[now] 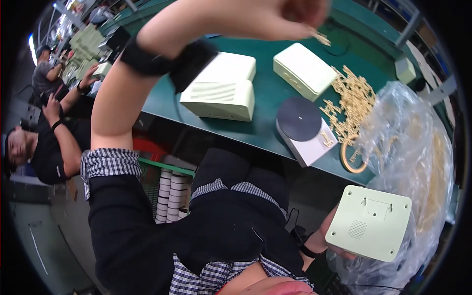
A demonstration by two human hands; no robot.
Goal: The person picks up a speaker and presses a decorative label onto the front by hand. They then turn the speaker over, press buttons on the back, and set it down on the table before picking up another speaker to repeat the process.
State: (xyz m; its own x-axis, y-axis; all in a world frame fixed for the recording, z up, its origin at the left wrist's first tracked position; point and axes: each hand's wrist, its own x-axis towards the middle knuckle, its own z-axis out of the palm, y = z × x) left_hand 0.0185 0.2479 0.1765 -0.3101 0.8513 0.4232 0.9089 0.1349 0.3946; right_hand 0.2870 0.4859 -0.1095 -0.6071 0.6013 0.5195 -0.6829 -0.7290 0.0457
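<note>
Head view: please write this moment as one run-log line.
left hand: pinches small beige part | right hand: holds pale green casing | parts pile on green table

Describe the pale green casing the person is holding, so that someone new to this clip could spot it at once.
Start at the green workbench, where several pale green casings lie. Move off its near edge to the lower right, in front of the clear plastic bag. There the right hand holds a square casing off the bench. Unlike those on the bench, it shows a flat face with a dotted grille patch.
</note>
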